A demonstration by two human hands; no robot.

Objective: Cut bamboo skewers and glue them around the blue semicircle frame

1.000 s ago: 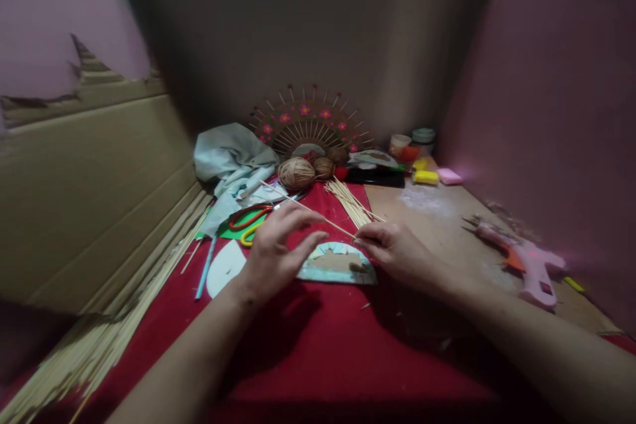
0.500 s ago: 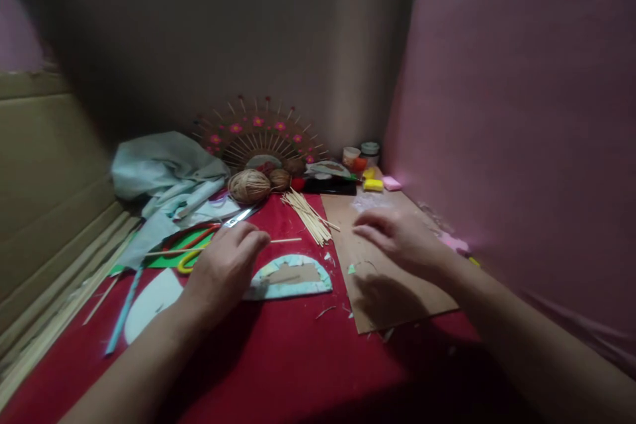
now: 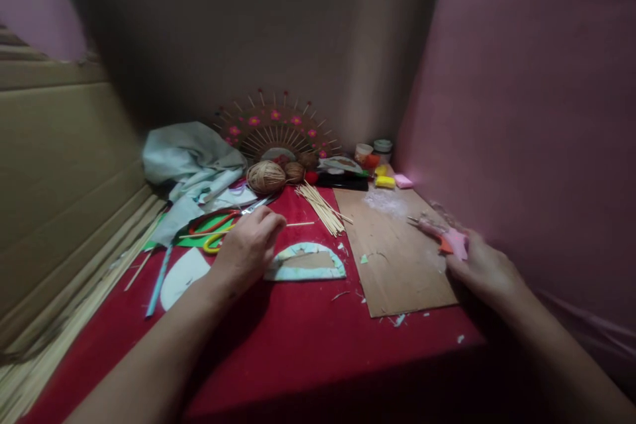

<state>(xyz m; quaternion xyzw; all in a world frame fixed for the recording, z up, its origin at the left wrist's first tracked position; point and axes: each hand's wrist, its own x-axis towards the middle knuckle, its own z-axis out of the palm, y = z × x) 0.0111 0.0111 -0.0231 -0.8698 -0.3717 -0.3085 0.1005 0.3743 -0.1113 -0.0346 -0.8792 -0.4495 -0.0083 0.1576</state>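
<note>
My left hand (image 3: 252, 244) is closed in a pinch on a thin wooden stick (image 3: 300, 224), which pokes out on both sides of the fingers. Just right of and below it lies a half-round cardboard piece (image 3: 318, 270) edged with pale blue fabric. My right hand (image 3: 489, 270) is wrapped round a pink and orange glue gun (image 3: 454, 243) at the right edge of the brown board (image 3: 397, 285), its nozzle toward the left. Scissors (image 3: 214, 240) with red and yellow handles lie behind my left hand. A bundle of sticks (image 3: 322, 209) rests near the board.
A flower-painted fan (image 3: 275, 122) of cardboard and sticks stands at the back, with twine balls (image 3: 266, 177) before it. Pale cloth (image 3: 191, 152) is heaped at the left. Yellow and pink blocks (image 3: 385, 181) sit near the pink wall. Scraps dot the red cloth (image 3: 308, 338).
My right hand has moved right, from over the board to the glue gun, and taken hold of it. The left hand keeps the stick. The whole view has shifted slightly.
</note>
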